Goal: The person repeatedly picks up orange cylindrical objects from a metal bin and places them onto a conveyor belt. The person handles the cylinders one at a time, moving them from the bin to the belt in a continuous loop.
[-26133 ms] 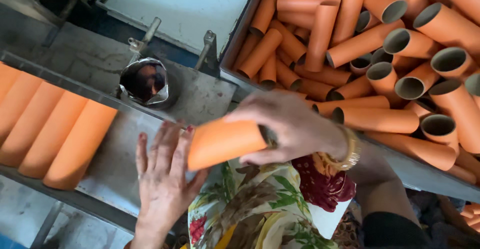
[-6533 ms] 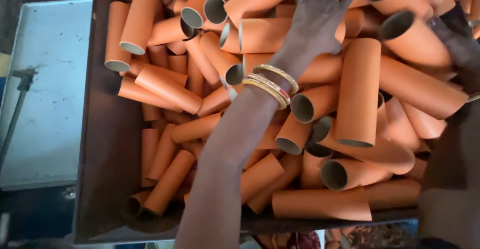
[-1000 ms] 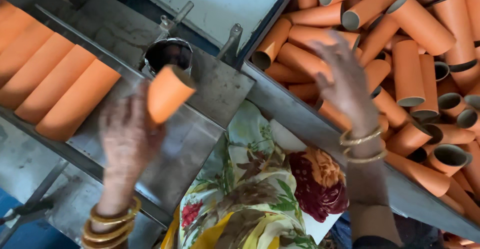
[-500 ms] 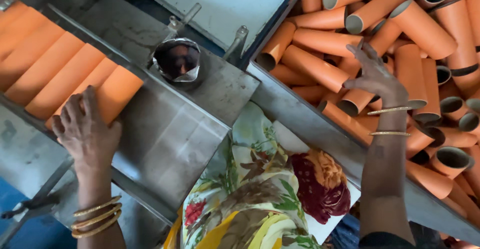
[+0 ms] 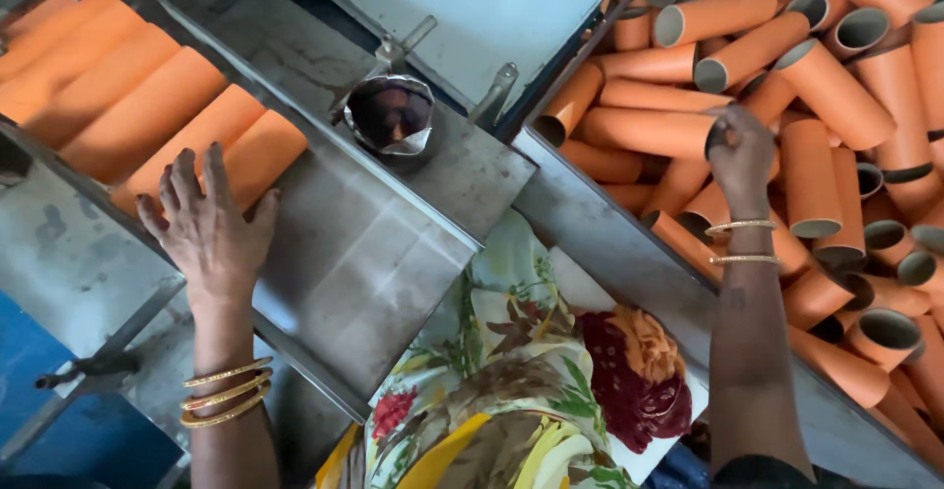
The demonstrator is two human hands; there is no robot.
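My left hand [image 5: 208, 224] lies flat with fingers spread on a sloping metal chute [image 5: 344, 253], its fingertips against the last orange cardboard tube [image 5: 258, 155] in a row of tubes [image 5: 118, 106] lying side by side. My right hand [image 5: 742, 155] reaches into a metal bin [image 5: 610, 233] heaped with several loose orange tubes and closes its fingers on the end of one tube [image 5: 649, 130]. Gold bangles are on both wrists.
A small steel cup [image 5: 390, 115] sits on the metal ledge between chute and bin. A grey flat panel [image 5: 482, 12] lies beyond it. My flowered clothing [image 5: 531, 371] fills the lower middle. Blue floor shows at the lower left.
My left hand has set its tube at the end of the row and now rests flat against it. My right hand has moved further into the bin and closed on a tube.
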